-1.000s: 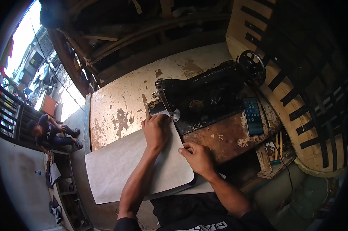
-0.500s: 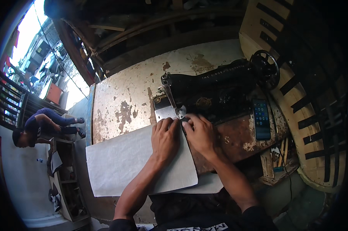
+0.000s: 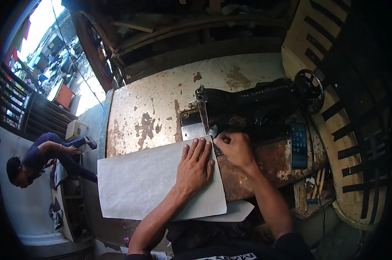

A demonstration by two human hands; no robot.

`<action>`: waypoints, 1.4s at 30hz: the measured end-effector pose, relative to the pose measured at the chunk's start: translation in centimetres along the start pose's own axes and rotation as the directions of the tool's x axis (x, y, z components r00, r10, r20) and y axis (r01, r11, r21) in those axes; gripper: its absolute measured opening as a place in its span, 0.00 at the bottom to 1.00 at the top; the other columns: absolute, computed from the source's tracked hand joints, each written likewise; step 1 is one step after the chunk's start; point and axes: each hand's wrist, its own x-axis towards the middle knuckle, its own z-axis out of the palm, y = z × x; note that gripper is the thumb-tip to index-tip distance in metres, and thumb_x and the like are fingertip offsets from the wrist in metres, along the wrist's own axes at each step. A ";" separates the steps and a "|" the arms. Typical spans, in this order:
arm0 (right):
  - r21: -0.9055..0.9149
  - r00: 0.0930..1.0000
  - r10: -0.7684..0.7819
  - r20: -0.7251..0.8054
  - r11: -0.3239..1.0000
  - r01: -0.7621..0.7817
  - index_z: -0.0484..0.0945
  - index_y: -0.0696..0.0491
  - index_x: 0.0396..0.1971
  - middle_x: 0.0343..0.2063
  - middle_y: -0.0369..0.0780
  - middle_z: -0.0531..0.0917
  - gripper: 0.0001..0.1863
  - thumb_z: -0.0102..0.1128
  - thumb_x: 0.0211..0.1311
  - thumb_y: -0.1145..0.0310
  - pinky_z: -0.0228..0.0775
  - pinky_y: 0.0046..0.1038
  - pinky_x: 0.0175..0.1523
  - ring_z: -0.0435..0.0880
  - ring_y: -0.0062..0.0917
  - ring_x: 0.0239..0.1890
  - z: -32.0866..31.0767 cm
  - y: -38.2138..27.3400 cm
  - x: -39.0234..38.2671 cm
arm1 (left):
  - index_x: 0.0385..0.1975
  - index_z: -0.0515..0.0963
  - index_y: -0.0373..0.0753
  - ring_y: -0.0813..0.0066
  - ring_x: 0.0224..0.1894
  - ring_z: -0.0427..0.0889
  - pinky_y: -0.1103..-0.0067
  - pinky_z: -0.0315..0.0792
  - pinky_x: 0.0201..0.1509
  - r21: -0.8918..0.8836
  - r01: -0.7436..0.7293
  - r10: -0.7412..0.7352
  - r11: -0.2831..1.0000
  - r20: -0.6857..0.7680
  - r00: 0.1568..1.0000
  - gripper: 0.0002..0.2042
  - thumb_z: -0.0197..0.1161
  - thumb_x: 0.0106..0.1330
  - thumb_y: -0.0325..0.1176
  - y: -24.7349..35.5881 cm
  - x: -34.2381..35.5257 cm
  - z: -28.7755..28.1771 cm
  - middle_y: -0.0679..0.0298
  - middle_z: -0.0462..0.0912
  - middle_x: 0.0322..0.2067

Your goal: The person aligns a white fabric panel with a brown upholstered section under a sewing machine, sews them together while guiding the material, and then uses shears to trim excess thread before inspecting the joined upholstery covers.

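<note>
A pale, stiff-looking sheet (image 3: 139,184), fabric or something like it, lies over the front of the worn table, its far right corner at the needle end of a black sewing machine (image 3: 252,106). My left hand (image 3: 194,167) rests flat on the sheet near that corner, fingers stretched toward the machine's bright metal plate (image 3: 192,131). Just right of the sheet's edge, my right hand (image 3: 236,149) is closed, thumb and forefinger pinched beside the presser foot. Whatever those fingertips grip is too small or hidden to make out. Under the sheet, a second pale layer (image 3: 233,212) sticks out.
A phone (image 3: 298,146) with a lit screen lies on the table (image 3: 129,125) right of my right hand. The handwheel (image 3: 309,92) stands at the machine's right end, near a slatted wooden panel (image 3: 356,151). At far left another person (image 3: 48,151) bends beside a shelf (image 3: 72,208).
My left hand has flattened out on the sheet and slid slightly nearer me. My right fingers have curled into a pinch. The view has shifted a little; the other person has changed posture.
</note>
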 end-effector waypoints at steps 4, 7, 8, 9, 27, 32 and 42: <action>0.087 0.999 0.021 0.038 0.996 -0.024 0.84 0.61 0.26 0.18 0.34 0.80 0.07 0.68 0.55 0.71 0.67 0.22 0.28 0.73 0.11 0.22 -0.4 -0.7 -1.9 | 0.70 0.65 0.35 0.49 0.74 0.60 0.55 0.51 0.78 -0.030 -0.011 0.011 0.999 0.004 1.000 0.28 0.54 0.71 0.39 -0.4 1.0 0.2 0.48 0.65 0.69; 0.012 1.000 -0.020 0.001 1.000 0.020 0.83 0.60 0.26 0.20 0.36 0.80 0.06 0.69 0.54 0.72 0.68 0.23 0.29 0.76 0.14 0.22 -0.3 -0.7 -2.2 | 0.69 0.66 0.35 0.49 0.73 0.62 0.55 0.53 0.77 -0.018 -0.025 0.025 1.000 -0.012 1.000 0.28 0.55 0.70 0.39 -0.6 2.0 0.4 0.48 0.67 0.68; -0.010 1.000 -0.021 0.010 1.000 0.021 0.83 0.60 0.26 0.21 0.37 0.80 0.06 0.69 0.53 0.72 0.69 0.24 0.29 0.77 0.16 0.22 -0.1 -0.6 -2.2 | 0.69 0.66 0.35 0.50 0.73 0.62 0.55 0.53 0.77 -0.006 -0.030 0.030 1.000 -0.014 0.999 0.28 0.55 0.70 0.39 -0.8 1.9 0.4 0.48 0.67 0.68; -0.037 0.999 -0.045 0.000 0.998 0.045 0.83 0.59 0.26 0.22 0.39 0.81 0.06 0.69 0.53 0.72 0.70 0.25 0.29 0.79 0.19 0.22 0.3 -0.2 -2.2 | 0.69 0.66 0.35 0.50 0.73 0.62 0.55 0.53 0.77 -0.007 -0.032 0.032 0.999 -0.016 0.999 0.28 0.55 0.70 0.39 -1.0 1.9 0.4 0.48 0.67 0.68; -0.338 0.990 -0.141 -0.024 0.933 0.125 0.86 0.56 0.35 0.32 0.50 0.86 0.16 0.70 0.59 0.57 0.77 0.38 0.40 0.86 0.41 0.34 4.1 3.2 3.9 | 0.69 0.65 0.37 0.52 0.75 0.58 0.57 0.49 0.79 0.003 -0.018 0.018 1.000 0.065 0.998 0.27 0.54 0.72 0.39 -0.9 -0.1 -0.6 0.50 0.64 0.71; -0.076 0.967 -0.236 0.099 0.967 0.244 0.85 0.58 0.38 0.32 0.44 0.87 0.17 0.70 0.60 0.57 0.75 0.30 0.43 0.86 0.31 0.35 2.5 4.7 3.9 | 0.69 0.66 0.38 0.53 0.75 0.59 0.57 0.49 0.79 0.023 0.002 -0.003 1.000 0.060 0.998 0.27 0.53 0.73 0.41 -0.9 -0.2 -0.6 0.51 0.64 0.71; -0.049 0.998 0.018 0.059 0.999 -0.015 0.85 0.57 0.31 0.22 0.40 0.79 0.08 0.68 0.58 0.67 0.70 0.30 0.32 0.79 0.26 0.23 1.3 -1.0 -3.2 | 0.68 0.66 0.37 0.50 0.74 0.61 0.56 0.52 0.78 0.010 -0.035 0.035 0.999 0.019 0.999 0.27 0.55 0.71 0.39 -2.2 1.5 0.0 0.50 0.65 0.70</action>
